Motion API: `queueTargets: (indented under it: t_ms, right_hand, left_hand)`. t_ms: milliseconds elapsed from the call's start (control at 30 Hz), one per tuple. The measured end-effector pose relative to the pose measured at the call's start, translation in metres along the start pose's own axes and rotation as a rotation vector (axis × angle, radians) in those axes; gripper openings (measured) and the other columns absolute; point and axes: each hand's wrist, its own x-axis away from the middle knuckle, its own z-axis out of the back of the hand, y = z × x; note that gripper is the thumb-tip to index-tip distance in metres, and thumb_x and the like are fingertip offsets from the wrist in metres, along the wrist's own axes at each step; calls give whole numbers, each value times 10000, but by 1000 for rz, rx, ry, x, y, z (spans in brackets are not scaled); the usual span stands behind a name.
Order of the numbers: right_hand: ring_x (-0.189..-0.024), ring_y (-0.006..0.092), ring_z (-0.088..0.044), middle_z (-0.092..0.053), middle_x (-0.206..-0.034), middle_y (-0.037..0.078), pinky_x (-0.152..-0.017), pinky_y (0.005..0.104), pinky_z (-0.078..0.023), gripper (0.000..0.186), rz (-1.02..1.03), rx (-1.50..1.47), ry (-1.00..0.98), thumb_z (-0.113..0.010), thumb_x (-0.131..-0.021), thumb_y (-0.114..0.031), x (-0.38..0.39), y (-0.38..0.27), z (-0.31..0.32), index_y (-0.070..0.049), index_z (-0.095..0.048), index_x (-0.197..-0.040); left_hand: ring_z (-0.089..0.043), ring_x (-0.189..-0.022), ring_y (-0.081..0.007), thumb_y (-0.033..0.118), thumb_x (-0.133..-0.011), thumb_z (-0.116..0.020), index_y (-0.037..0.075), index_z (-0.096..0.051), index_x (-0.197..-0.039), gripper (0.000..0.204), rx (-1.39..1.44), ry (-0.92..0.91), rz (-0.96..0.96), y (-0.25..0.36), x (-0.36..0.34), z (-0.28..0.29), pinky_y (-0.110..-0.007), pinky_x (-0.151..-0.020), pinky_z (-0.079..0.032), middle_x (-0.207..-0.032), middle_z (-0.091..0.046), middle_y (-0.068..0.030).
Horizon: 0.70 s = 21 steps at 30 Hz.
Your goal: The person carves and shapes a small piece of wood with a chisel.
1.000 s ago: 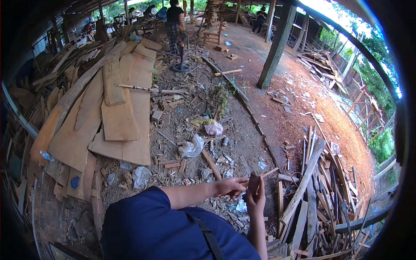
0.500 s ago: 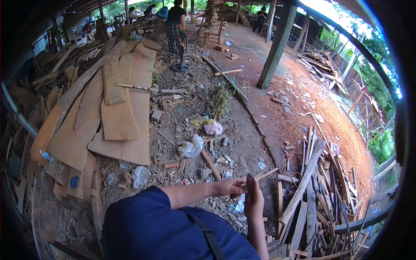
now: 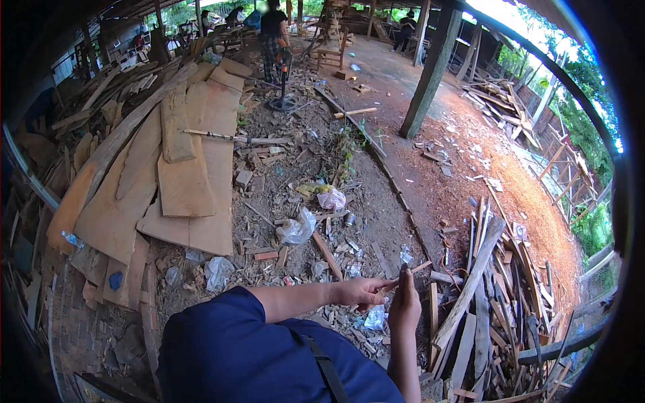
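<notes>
My left hand [image 3: 361, 291] reaches in from the left, its fingers drawn together and the index finger pointing at my right hand. My right hand [image 3: 406, 309] is raised just beside it, fingers upward and closed round a small dark thing [image 3: 404, 267]. Only the top edge of that thing shows, so its kind cannot be made out. Whether the left fingertips pinch anything is hidden too. Behind both hands a thin pale wood strip [image 3: 421, 266] slants across, seemingly on the ground and partly covered by the hands.
Wide sawn planks [image 3: 216, 168] are stacked at the left. A pile of scrap wood [image 3: 480, 295] lies at the right, near a post [image 3: 432, 70]. Plastic bags [image 3: 295, 227] and wood bits litter the ground. A person [image 3: 273, 40] stands far off by an upright stand [image 3: 282, 101].
My right hand has moved slightly to the right and turned, so the dark thing in it shows less. My left hand has shifted a little to the right, its index finger straighter.
</notes>
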Motion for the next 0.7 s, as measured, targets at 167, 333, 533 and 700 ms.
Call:
queueTargets:
  t_ms: [167, 333, 533, 700]
  right_hand:
    - [-846, 352, -595, -597, -945, 185, -689, 408, -483, 463, 105, -1, -51, -465, -832, -45, 9, -12, -2, -179, -390, -1269]
    - [-798, 348, -606, -598, -925, 178, -651, 405, -487, 483, 9, 3, 47, -470, -819, -37, -1, -12, 5, -196, -389, -1268]
    - [-780, 341, -605, -602, -868, 171, -628, 408, -488, 457, 18, 59, 101, -467, -817, -29, -2, -4, -4, -160, -401, -1250]
    - [-722, 332, -603, -603, -839, 147, -576, 411, -478, 467, 92, 57, -1, -461, -814, -24, 12, -19, -6, -174, -404, -1253]
  left_hand:
    - [-422, -531, -61, 331, -867, -527, 104, -201, -1373, 644, -26, 28, 48, 4, -4, 7, -209, -489, -368, -659, -414, 37]
    - [-428, -535, -58, 278, -887, -501, 82, -271, -1323, 531, 33, -24, -54, 7, -6, -1, -209, -483, -370, -683, -446, 28]
    - [-439, -549, -65, 258, -884, -507, 111, -162, -1382, 624, 69, -33, -81, 12, 1, 1, -210, -496, -375, -694, -444, 12]
    - [-435, -547, -65, 272, -882, -509, 112, -174, -1377, 619, 20, -27, -51, 15, 1, 1, -209, -495, -377, -698, -441, 16]
